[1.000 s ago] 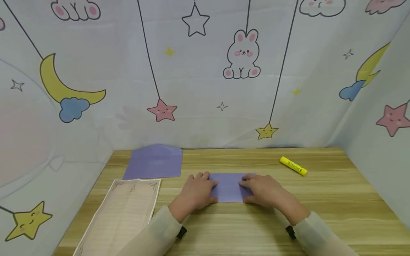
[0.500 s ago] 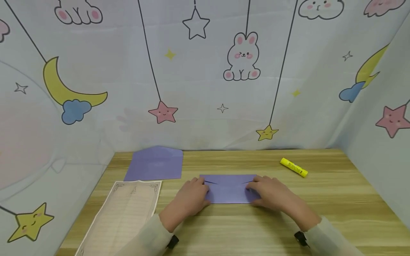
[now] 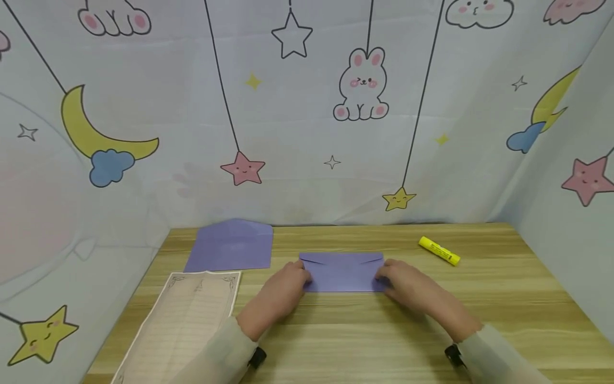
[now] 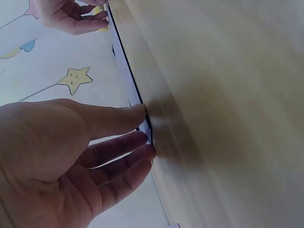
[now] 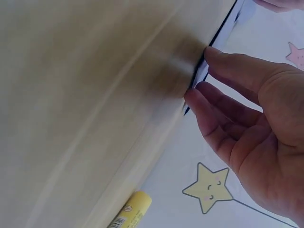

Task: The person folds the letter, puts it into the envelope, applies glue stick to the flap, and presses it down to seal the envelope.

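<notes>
A purple envelope (image 3: 343, 274) lies lengthwise on the table in the head view, with short slanting lines near its upper corners. My left hand (image 3: 282, 290) holds its left end and my right hand (image 3: 410, 287) its right end. In the left wrist view, the thumb (image 4: 118, 118) is at the envelope's near edge and the fingertips are round its end. The right wrist view shows the right thumb (image 5: 228, 59) and fingers on either side of the opposite end. From both wrists the envelope appears as a thin edge low on the wood.
Another purple envelope (image 3: 232, 248), its pointed flap raised, lies at the back left. In front of it is a cream lined sheet (image 3: 187, 320) with ornamented corners. A yellow glue-stick-like tube (image 3: 438, 250) lies at the back right of the wooden table (image 3: 355, 341). Printed curtains surround it.
My hands have moved apart to the envelope's two ends, uncovering more of it. In the last half second the envelope has shifted a little away from me, with both hands on it.
</notes>
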Available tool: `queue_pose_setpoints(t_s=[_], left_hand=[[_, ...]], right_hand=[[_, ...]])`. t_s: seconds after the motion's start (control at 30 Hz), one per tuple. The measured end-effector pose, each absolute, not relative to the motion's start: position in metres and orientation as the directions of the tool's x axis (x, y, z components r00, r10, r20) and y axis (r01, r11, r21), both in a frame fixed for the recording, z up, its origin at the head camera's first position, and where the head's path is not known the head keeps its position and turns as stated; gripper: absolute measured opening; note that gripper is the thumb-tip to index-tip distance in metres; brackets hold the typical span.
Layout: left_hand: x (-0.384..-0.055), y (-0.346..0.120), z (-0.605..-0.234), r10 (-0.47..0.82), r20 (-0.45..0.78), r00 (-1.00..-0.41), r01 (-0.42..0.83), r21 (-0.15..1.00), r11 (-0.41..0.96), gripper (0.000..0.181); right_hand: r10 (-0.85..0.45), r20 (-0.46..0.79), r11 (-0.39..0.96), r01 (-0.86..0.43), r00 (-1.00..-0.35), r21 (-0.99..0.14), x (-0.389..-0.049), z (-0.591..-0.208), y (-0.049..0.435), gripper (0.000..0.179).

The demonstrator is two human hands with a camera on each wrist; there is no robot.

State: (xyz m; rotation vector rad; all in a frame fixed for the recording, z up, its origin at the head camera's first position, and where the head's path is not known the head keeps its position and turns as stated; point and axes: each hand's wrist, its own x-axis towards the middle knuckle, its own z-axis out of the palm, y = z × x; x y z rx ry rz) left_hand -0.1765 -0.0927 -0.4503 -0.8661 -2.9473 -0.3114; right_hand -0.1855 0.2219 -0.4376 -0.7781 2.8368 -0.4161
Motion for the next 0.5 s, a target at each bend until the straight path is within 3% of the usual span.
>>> queue_pose_setpoints(t_s=[0.5], left_hand=[[-0.219, -0.081, -0.450, 0.462, 0.101, -0.881, 0.473, 0.215, 0.854, 0.020]], right_hand=[[-0.521, -0.053, 0.820, -0.482, -0.852, -0.309, -0.239, -0.443, 0.223, 0.020]])
